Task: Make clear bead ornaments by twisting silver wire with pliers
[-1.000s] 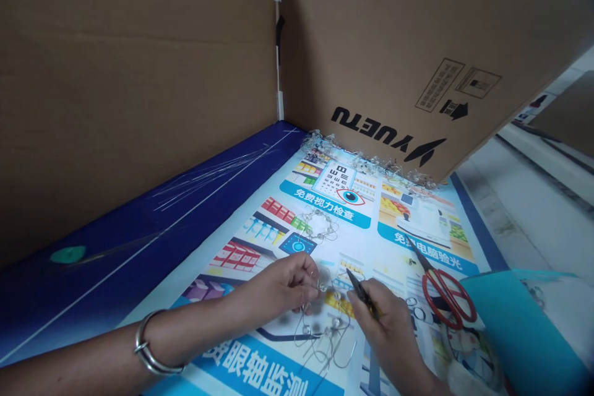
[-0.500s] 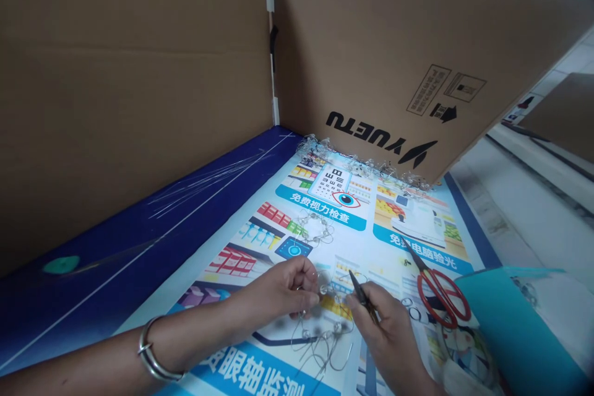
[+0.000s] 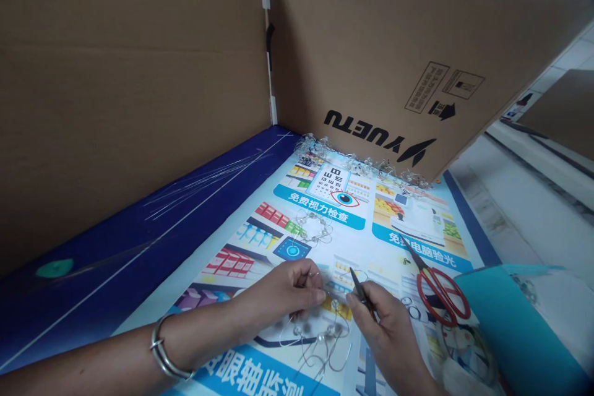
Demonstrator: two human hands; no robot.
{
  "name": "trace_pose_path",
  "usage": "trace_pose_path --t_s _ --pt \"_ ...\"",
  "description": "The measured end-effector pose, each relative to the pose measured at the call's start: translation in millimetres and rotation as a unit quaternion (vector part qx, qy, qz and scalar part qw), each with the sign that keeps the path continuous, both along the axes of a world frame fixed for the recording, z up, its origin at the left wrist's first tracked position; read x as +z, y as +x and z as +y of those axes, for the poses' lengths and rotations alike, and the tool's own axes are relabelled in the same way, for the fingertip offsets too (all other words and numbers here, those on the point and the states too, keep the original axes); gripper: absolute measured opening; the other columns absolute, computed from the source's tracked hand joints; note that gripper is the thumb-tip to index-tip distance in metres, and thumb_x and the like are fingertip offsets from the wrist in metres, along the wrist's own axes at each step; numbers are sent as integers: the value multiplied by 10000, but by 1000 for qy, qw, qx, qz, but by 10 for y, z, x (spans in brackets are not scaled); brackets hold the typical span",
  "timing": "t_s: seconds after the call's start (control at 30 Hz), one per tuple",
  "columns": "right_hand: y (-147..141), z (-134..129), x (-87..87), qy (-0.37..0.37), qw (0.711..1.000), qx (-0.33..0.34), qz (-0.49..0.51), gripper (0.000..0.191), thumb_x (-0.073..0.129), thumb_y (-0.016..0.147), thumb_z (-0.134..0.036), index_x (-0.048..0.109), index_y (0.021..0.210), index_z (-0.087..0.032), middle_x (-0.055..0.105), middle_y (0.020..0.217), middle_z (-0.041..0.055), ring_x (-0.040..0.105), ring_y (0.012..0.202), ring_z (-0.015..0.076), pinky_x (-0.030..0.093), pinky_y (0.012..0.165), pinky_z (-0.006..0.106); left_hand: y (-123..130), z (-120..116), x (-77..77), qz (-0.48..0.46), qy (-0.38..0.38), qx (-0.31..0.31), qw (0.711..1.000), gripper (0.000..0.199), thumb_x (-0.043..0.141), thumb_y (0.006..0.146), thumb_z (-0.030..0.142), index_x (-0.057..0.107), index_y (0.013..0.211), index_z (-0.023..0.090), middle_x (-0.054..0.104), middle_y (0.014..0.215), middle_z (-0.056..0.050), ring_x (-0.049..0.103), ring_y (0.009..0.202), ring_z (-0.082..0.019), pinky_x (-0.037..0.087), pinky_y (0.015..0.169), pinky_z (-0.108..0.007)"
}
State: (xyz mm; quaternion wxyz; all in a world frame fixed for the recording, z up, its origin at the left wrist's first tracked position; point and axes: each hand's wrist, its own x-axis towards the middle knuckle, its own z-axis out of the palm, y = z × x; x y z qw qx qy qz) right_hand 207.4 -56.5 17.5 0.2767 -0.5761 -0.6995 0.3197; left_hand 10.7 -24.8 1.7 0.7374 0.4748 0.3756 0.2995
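The right hand pinches a slim black pointed tool between thumb and fingers, its long axis running up and left, tip near the left hand. Those fingers are pressed together on a silver wire strand with clear beads, which trails to lower centre. A beaded wire loop lies above, on a printed blue-and-white poster. Red-handled steel scissors lie right, blades pointing up-left. Brown cardboard panels stand upper left.

left hand hides beaded wire end | tool tip too small | teal folder cut off
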Motion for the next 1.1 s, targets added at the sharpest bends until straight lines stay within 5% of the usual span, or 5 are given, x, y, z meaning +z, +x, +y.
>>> trace_pose_path --t_s 0.37,0.63,1.1 --pt "31 34 -123 23 999 4 -42 297 446 845 -382 362 623 -203 355 566 -50 356 525 98 249 482 216 1 -15 26 19 -5 15 1000 147 597 706 203 461 749 167 448 582 72 412 435 -46 347 413 -176" --pt "56 40 -164 81 992 30 -95 162 459 837 -275 457 694 -199 468 636 -22 440 593 122 294 532 222 -31 -22 6 21 -9 -4 1000 230 591 772 360 514 746 146 540 629 17 463 476 -69 380 439 -196" --pt "83 16 -132 214 946 107 -218 65 467 783 -162 528 790 -184 544 735 35 482 683 173 336 599 266 -58 -21 -22 30 -21 7 999 309 588 777 451 538 736 149 526 505 29 456 424 -80 393 450 -217"
